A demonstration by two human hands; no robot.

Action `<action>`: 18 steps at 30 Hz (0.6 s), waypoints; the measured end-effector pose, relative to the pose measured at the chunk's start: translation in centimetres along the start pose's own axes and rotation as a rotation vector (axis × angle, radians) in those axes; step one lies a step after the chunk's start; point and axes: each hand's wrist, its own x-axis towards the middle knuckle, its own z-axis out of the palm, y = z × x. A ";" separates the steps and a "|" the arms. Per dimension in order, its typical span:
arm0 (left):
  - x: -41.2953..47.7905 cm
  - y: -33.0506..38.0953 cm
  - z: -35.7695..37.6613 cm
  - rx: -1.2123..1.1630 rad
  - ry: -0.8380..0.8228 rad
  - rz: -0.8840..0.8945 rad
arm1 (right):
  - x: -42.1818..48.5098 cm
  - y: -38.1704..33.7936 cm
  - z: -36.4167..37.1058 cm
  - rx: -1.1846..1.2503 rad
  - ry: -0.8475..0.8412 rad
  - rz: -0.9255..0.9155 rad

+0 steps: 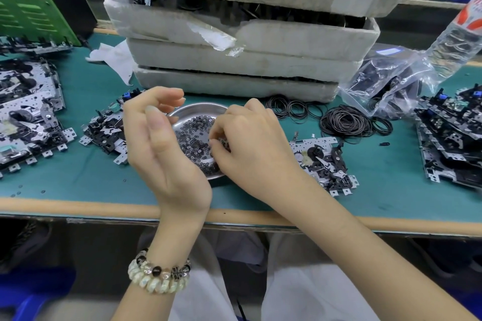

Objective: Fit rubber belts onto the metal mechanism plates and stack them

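A round steel dish (198,110) full of tiny black washers sits at the table's middle. My right hand (250,143) reaches into it, fingertips curled down among the washers; whether they pinch one is hidden. My left hand (159,135) hovers over the dish's left rim, fingers loosely curled, holding nothing. One metal mechanism plate (323,161) lies just right of my right wrist. Another plate (104,130) lies behind my left hand. Loose black rubber belts (347,122) are heaped behind the right plate.
Stacked white foam trays (234,41) stand at the back. Plates are stacked at the far left (26,117) and far right (451,143). A clear bag of parts (391,83), a plastic bottle (461,34) and a green box (34,2) stand around the edges.
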 end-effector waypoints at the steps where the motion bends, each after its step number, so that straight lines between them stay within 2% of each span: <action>1: 0.0 0.0 0.0 -0.001 -0.002 0.001 | -0.1 0.1 -0.1 0.022 0.000 0.004; 18: 0.1 -0.7 -0.2 0.020 -0.031 0.062 | -0.2 1.3 -0.7 0.448 0.052 0.110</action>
